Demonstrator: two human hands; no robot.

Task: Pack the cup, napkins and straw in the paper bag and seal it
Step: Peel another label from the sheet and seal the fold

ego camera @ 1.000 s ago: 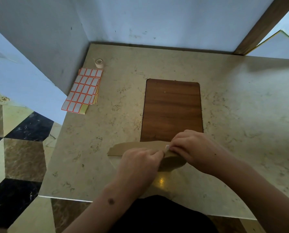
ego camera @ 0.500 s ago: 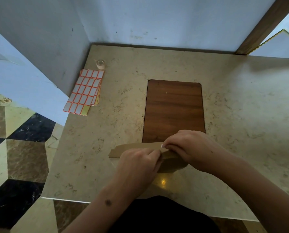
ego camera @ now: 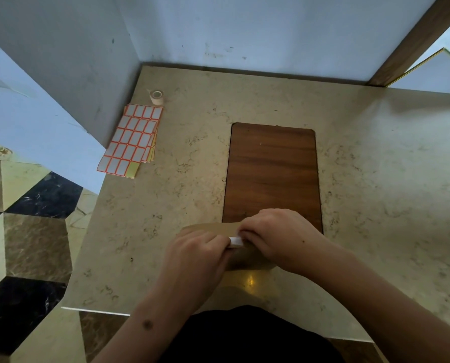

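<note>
your left hand (ego camera: pixel 197 254) and right hand (ego camera: pixel 276 238) are both curled down over the folded top of the flat brown paper bag (ego camera: pixel 208 228), which lies at the near edge of the beige marbled stone table (ego camera: pixel 376 179), its far edge overlapping the dark wood-grain rectangular panel (ego camera: pixel 272 174) set in the surface. compared with a second ago, the small white sticker label (ego camera: pixel 236 241) between your fingertips shows much more plainly: then only a sliver peeked out, now a clear white strip sits across the fold, and your hands have closed in a little tighter around it. both hands pinch the fold and the label together; neither is relaxed. that reads as the sealing step well under way, with the label laid over the flap and likely needing only a firm press to hold. the cup, napkins and straw are not in sight, so presumably they are inside the bag, though you cannot confirm that from here.

off to the far left lie a stack of white label sheets with orange borders (ego camera: pixel 133 138), one corner cell already bare yellow, and just beyond it a small roll of pale tape (ego camera: pixel 156 96). the table sits in a corner of scuffed pale blue-white walls (ego camera: pixel 245 30), with a brown wooden post (ego camera: pixel 418 40) at the far right and a floor of tan, brown and black geometric tiles (ego camera: pixel 27 231) to your left.
</note>
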